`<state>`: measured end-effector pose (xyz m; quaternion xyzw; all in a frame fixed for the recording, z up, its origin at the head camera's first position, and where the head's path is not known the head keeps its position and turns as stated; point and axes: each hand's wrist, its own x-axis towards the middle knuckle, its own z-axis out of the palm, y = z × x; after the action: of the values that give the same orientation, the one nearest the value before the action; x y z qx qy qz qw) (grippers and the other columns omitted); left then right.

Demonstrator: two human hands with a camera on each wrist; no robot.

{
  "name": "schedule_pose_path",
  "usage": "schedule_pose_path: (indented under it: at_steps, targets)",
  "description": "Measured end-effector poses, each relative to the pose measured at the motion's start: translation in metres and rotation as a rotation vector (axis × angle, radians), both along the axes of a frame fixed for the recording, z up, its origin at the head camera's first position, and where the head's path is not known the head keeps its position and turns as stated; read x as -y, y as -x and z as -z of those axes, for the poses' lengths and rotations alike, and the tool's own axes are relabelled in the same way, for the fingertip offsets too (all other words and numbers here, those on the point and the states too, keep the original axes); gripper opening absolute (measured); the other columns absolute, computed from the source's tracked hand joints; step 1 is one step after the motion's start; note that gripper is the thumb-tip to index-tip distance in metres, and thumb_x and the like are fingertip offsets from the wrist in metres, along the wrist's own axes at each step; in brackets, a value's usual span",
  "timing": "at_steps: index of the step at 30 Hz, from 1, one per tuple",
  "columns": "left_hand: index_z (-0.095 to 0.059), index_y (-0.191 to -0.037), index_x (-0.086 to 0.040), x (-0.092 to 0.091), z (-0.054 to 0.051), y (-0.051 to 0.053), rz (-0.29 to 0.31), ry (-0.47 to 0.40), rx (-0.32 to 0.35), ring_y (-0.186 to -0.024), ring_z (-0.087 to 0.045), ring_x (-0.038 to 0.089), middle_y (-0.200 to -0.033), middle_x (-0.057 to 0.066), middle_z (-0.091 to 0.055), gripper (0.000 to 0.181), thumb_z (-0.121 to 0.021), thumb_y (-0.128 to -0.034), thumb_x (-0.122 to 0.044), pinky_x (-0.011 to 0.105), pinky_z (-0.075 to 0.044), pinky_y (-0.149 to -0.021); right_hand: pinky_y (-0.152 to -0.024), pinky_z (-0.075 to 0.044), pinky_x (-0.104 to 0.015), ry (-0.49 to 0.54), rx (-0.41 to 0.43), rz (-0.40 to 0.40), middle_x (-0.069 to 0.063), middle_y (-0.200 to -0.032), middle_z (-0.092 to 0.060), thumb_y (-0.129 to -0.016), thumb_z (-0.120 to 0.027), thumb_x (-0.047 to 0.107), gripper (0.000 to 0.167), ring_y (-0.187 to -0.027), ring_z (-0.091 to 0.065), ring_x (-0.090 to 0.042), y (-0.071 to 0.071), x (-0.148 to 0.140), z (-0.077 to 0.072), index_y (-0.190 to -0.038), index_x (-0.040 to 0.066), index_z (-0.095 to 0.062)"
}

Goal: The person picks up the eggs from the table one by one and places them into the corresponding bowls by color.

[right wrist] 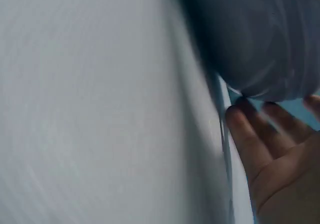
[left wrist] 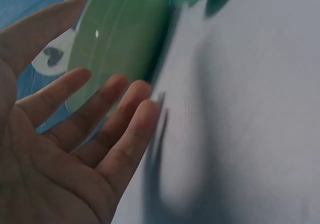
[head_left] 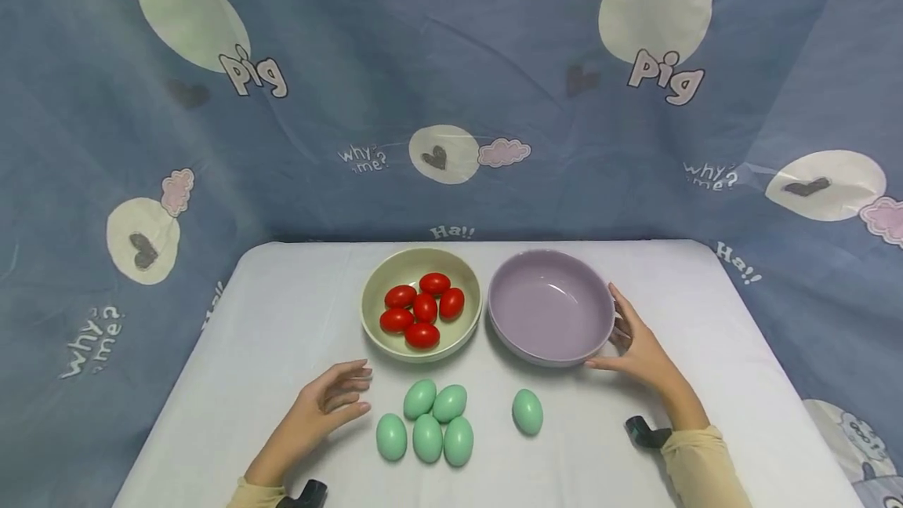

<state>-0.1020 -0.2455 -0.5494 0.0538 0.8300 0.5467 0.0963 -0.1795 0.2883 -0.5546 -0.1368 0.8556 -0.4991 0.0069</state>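
My right hand [head_left: 638,347] is at the right side of a purple bowl [head_left: 550,308], fingers and thumb spread along its outer wall. In the right wrist view its fingers [right wrist: 250,139] look fairly straight, the tips at or very near the bowl [right wrist: 260,44]; firm contact is hard to tell. My left hand [head_left: 317,410] hovers in front of a pale green bowl [head_left: 374,328], palm inward, fingers loosely bent with nothing in them. Several shiny red oval pieces [head_left: 425,308] lie in that bowl. Several green eggs [head_left: 428,437] sit in a cluster right of my left hand.
A single green egg [head_left: 527,412] lies apart, in front of the purple bowl. Everything stands on a white-covered table [head_left: 296,296]. Behind it hangs a blue patterned cloth [head_left: 395,85]. Dark wrist devices [head_left: 645,433] are at both sleeves.
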Motion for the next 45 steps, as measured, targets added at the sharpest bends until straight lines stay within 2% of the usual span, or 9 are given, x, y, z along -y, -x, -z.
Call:
schedule_pose_path:
  at_steps: [3, 6, 14, 20, 25, 31, 34, 41, 45]
  targets:
    - [-0.056, -0.144, -0.011, -0.003, -0.006, -0.012, 0.03, -0.01, 0.03, -0.116, -0.068, 0.009, -0.137, 0.013, -0.067, 0.065, -0.084, -0.0863, -0.021, 0.021, -0.061, -0.098, -0.109, -0.05, -0.015, 0.069, 0.0, -0.009, -0.032, -0.159, -0.036, -0.066, -0.097, 0.005, 0.133, -0.136, -0.048, -0.058, 0.002, -0.001, 0.004, -0.168, 0.018, -0.012]
    - [-0.056, -0.143, -0.008, -0.003, -0.009, -0.022, 0.07, -0.015, 0.034, -0.114, -0.069, 0.009, -0.134, 0.015, -0.068, 0.065, -0.085, -0.0857, -0.02, 0.024, -0.063, -0.095, -0.106, -0.048, -0.007, 0.103, 0.003, -0.018, -0.028, -0.156, -0.042, -0.067, -0.096, 0.005, 0.126, -0.136, -0.049, -0.055, 0.007, 0.001, 0.005, -0.166, 0.02, -0.019]
    - [-0.062, -0.134, -0.01, -0.003, -0.008, -0.035, 0.187, 0.032, 0.047, -0.11, -0.065, -0.001, -0.125, 0.011, -0.07, 0.06, -0.088, -0.0817, -0.027, 0.024, -0.065, -0.089, -0.106, -0.047, -0.007, 0.075, 0.004, -0.042, -0.025, -0.157, -0.041, -0.064, -0.099, 0.009, 0.126, -0.139, -0.048, -0.053, 0.006, 0.003, -0.002, -0.164, 0.017, -0.024]
    - [-0.066, -0.126, -0.01, -0.011, -0.006, -0.029, 0.28, -0.021, -0.081, -0.109, -0.064, -0.001, -0.122, 0.008, -0.068, 0.053, -0.089, -0.0812, -0.025, 0.027, -0.066, -0.087, -0.105, -0.052, -0.012, 0.089, 0.006, -0.047, -0.019, -0.159, -0.039, -0.063, -0.099, 0.007, 0.129, -0.14, -0.051, -0.037, 0.007, -0.001, -0.013, -0.164, 0.022, -0.021]
    - [-0.069, -0.121, -0.011, -0.021, -0.005, -0.026, 0.349, -0.041, -0.133, -0.11, -0.064, 0.0, -0.118, 0.006, -0.068, 0.045, -0.088, -0.0817, -0.022, 0.028, -0.067, -0.085, -0.1, -0.06, -0.021, 0.182, 0.037, -0.085, -0.023, -0.16, -0.032, -0.065, -0.095, -0.003, 0.127, -0.143, -0.043, -0.048, 0.009, -0.003, -0.011, -0.165, 0.018, -0.019]
    - [-0.07, -0.118, -0.016, -0.032, -0.008, -0.027, 0.344, 0.023, -0.126, -0.111, -0.063, -0.002, -0.118, 0.005, -0.069, 0.041, -0.089, -0.0816, -0.024, 0.026, -0.066, -0.086, -0.102, -0.057, -0.017, 0.203, 0.04, -0.088, -0.025, -0.159, -0.03, -0.065, -0.094, -0.004, 0.128, -0.143, -0.036, -0.056, 0.008, -0.006, -0.007, -0.165, 0.016, -0.017]
    - [-0.07, -0.118, -0.016, -0.036, -0.007, -0.028, 0.342, 0.04, -0.162, -0.11, -0.064, -0.001, -0.117, 0.004, -0.069, 0.042, -0.089, -0.0811, -0.021, 0.025, -0.066, -0.086, -0.104, -0.053, -0.013, 0.191, 0.029, -0.083, -0.025, -0.159, -0.03, -0.065, -0.095, -0.004, 0.13, -0.143, -0.037, -0.055, 0.007, -0.007, -0.006, -0.166, 0.015, -0.016]
    - [-0.07, -0.118, -0.015, -0.037, -0.002, -0.03, 0.314, 0.027, -0.207, -0.109, -0.066, 0.001, -0.117, 0.003, -0.07, 0.043, -0.09, -0.0808, -0.023, 0.025, -0.067, -0.085, -0.106, -0.051, -0.012, 0.188, 0.035, -0.076, -0.023, -0.158, -0.031, -0.065, -0.095, -0.003, 0.13, -0.143, -0.039, -0.049, 0.006, -0.011, -0.002, -0.166, 0.015, -0.015]
    - [-0.07, -0.119, -0.014, -0.036, -0.001, -0.031, 0.287, -0.006, -0.237, -0.108, -0.067, 0.002, -0.117, 0.004, -0.07, 0.044, -0.09, -0.0798, -0.02, 0.027, -0.067, -0.084, -0.106, -0.051, -0.012, 0.199, 0.043, -0.082, -0.023, -0.158, -0.032, -0.066, -0.095, -0.003, 0.13, -0.144, -0.037, -0.052, 0.005, -0.012, 0.001, -0.167, 0.015, -0.015]
